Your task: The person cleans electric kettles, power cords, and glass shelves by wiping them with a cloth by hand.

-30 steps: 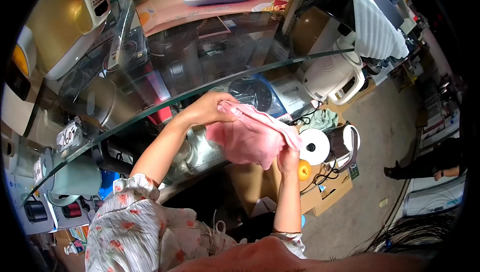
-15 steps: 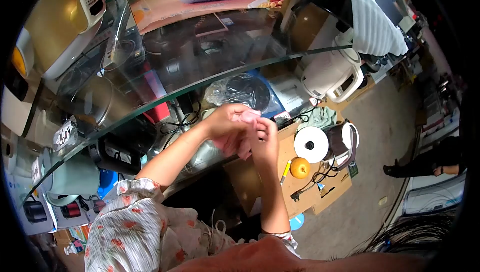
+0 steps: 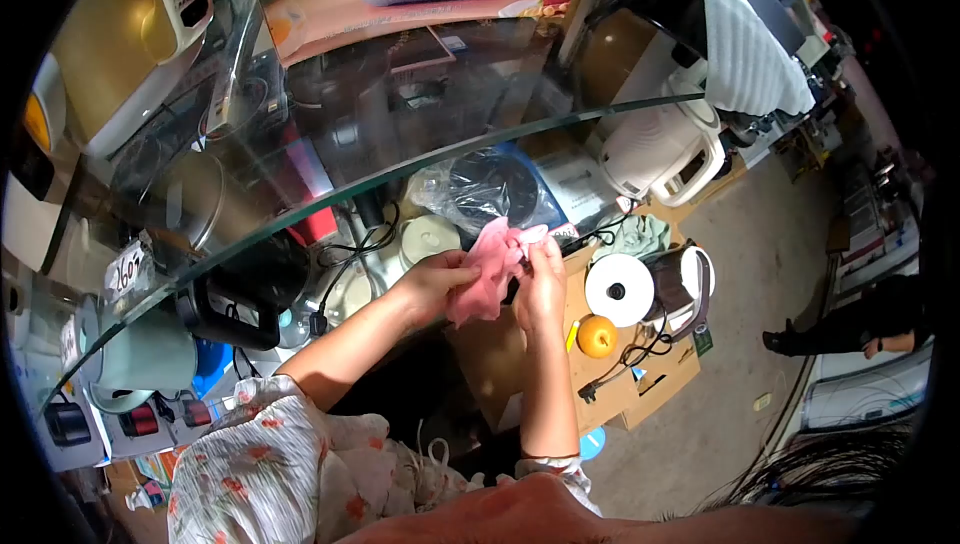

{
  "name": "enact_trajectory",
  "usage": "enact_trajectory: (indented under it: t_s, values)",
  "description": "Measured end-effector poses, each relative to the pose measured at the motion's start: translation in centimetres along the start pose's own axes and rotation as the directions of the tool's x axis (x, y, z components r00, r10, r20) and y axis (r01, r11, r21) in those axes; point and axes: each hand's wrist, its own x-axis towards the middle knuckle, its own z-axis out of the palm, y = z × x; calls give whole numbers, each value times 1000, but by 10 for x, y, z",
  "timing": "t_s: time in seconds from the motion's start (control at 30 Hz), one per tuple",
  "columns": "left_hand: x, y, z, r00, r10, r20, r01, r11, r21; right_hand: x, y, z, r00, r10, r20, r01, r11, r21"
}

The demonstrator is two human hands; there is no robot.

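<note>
A crumpled pink cloth [image 3: 482,279] hangs between my two hands, in front of the glass shelf edge. My left hand [image 3: 436,282] pinches its left side, fingers closed on the fabric. On the other side, my right hand [image 3: 541,286] grips a bunched part of the cloth near its top right. Just behind the cloth lies a dark round item in clear plastic [image 3: 490,187] on the lower shelf. A round cream lid [image 3: 430,240] shows to the left of the cloth.
Above runs the glass shelf [image 3: 400,164]. A cream kettle [image 3: 655,149] stands at the right. On a cardboard box [image 3: 640,384] are a white lid [image 3: 620,290], a yellow-orange fruit [image 3: 597,337] and a black cord. Another person's leg [image 3: 835,334] shows at far right.
The pink cloth went from spread wide to bunched up, and now hangs partly loose. Both hands have moved closer together and toward the left since the earliest frame.
</note>
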Motion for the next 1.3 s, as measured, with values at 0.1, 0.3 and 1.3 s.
enact_trajectory:
  t_s: [0.1, 0.3, 1.3]
  values:
    - [-6, 6, 5, 993, 69, -99, -32, 942, 334, -2, -15, -7, 993, -99, -64, 88, 984, -156]
    - [-14, 41, 45, 995, 65, 80, -58, 994, -93, -25, -57, 3, 934, -176, 312, 315, 818, -481]
    - [-23, -14, 24, 707, 382, 594, -706, 332, 626, -65, -117, -1, 708, -511, 487, 666, 256, -700]
